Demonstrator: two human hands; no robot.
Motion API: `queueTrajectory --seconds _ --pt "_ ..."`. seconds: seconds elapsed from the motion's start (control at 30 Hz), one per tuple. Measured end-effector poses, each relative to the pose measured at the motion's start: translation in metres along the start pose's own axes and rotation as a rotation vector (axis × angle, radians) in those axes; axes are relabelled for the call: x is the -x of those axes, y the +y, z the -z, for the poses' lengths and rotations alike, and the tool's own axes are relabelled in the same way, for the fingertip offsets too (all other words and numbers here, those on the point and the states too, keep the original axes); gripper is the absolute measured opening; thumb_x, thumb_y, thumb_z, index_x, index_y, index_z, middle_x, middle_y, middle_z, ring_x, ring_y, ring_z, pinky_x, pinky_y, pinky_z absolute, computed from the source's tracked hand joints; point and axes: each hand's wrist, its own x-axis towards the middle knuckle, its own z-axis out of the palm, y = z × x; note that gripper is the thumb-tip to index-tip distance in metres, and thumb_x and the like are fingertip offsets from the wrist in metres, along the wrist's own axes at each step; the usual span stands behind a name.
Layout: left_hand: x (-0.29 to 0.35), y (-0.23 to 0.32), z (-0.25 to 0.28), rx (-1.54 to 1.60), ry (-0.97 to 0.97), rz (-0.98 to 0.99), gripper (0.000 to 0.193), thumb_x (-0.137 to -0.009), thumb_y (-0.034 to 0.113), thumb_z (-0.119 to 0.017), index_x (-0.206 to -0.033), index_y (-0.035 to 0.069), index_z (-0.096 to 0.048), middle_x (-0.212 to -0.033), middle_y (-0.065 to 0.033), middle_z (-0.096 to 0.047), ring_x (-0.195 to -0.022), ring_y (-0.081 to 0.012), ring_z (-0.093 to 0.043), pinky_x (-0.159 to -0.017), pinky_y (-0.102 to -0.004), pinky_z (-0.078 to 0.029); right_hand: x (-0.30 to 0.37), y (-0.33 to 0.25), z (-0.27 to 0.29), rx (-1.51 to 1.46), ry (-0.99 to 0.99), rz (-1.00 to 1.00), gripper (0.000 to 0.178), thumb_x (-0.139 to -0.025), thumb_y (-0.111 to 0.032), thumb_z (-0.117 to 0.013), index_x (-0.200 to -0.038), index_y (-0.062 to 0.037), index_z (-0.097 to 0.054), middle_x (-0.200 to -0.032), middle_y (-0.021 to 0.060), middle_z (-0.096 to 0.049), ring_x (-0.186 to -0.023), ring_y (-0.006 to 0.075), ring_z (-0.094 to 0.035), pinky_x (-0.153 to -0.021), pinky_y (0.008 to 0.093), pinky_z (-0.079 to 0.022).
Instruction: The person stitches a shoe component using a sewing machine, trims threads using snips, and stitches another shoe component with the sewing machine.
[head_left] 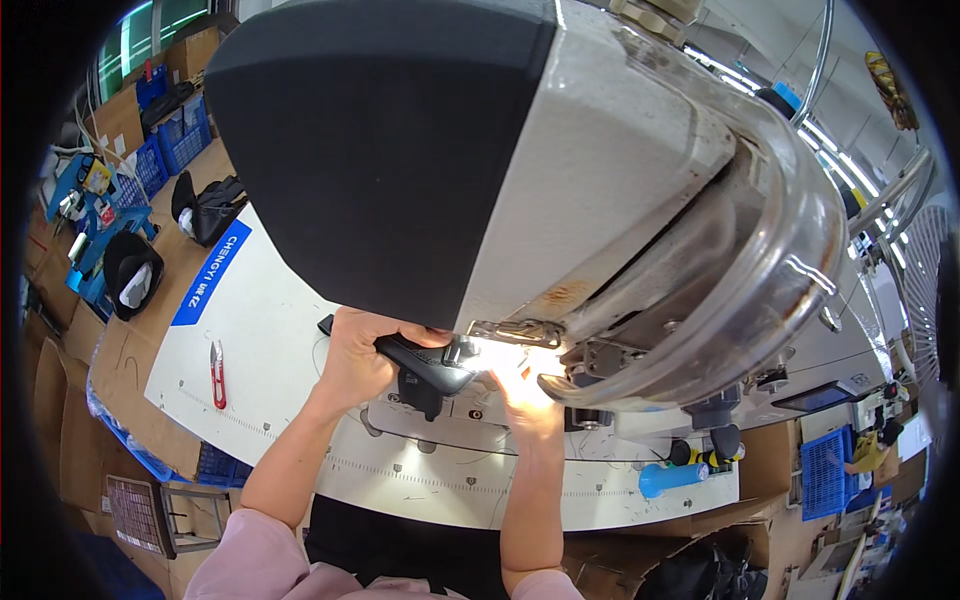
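Note:
A large sewing machine, grey with a black cover, fills the upper middle of the head view. Under its head, my left hand is closed around a black piece that looks like a shoe upper, thumb along its top edge. The piece reaches toward the brightly lit needle area, where glare washes out detail. My right hand is raised at the other side of that light, close to the machine's clear guard. Its fingertips are lost in the glare, so whether they grip the piece is unclear.
Red-handled thread snips lie on the white table to the left. Farther left, black shoes stand on a cardboard-covered bench. A blue cylinder lies near the table's right front edge. Blue crates stand beyond.

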Motion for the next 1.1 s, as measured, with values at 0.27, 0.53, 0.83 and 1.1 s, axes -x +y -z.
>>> queueTrajectory --seconds 0.27,0.53,0.83,1.1 --pt "0.003 -0.01 0.001 -0.075 -0.01 -0.025 0.041 -0.051 -0.018 -0.057 -0.079 0.007 -0.075 -0.081 -0.0045 -0.071 -0.079 -0.0175 -0.068 -0.075 -0.0254 -0.05 0.002 0.01 0.008 0.11 0.067 0.062 0.019 -0.082 -0.001 -0.067 -0.101 -0.003 -0.064 -0.096 0.003 -0.064 -0.086 0.0106 -0.06 -0.078 0.027 -0.049" --pt "-0.002 -0.011 0.002 -0.183 -0.011 -0.104 0.042 -0.051 -0.019 -0.053 -0.078 0.005 -0.073 -0.077 -0.0034 -0.069 -0.076 -0.0165 -0.066 -0.071 -0.0239 -0.048 0.004 0.006 0.014 -0.145 0.043 -0.123 0.016 -0.083 0.0 -0.067 -0.098 -0.0024 -0.062 -0.093 0.0025 -0.062 -0.084 0.0105 -0.059 -0.078 0.027 -0.049" --pt "-0.003 -0.008 0.001 -0.182 -0.051 -0.037 0.045 -0.049 -0.019 -0.042 -0.077 0.003 -0.071 -0.072 -0.0019 -0.064 -0.068 -0.0144 -0.059 -0.064 -0.022 -0.042 0.001 0.032 0.03 0.277 0.122 -0.005 0.009 -0.085 -0.002 -0.064 -0.094 -0.0035 -0.062 -0.089 0.001 -0.061 -0.08 0.01 -0.058 -0.074 0.0265 -0.049" --pt "-0.001 0.004 -0.001 -0.17 0.034 -0.012 0.049 -0.049 -0.019 -0.039 -0.079 0.001 -0.071 -0.074 -0.0062 -0.068 -0.075 -0.0166 -0.065 -0.07 -0.0222 -0.046 -0.002 0.001 0.008 0.353 0.012 0.084 0.01 -0.084 0.002 -0.062 -0.094 -0.0015 -0.061 -0.089 0.002 -0.061 -0.081 0.0114 -0.057 -0.075 0.0274 -0.049"
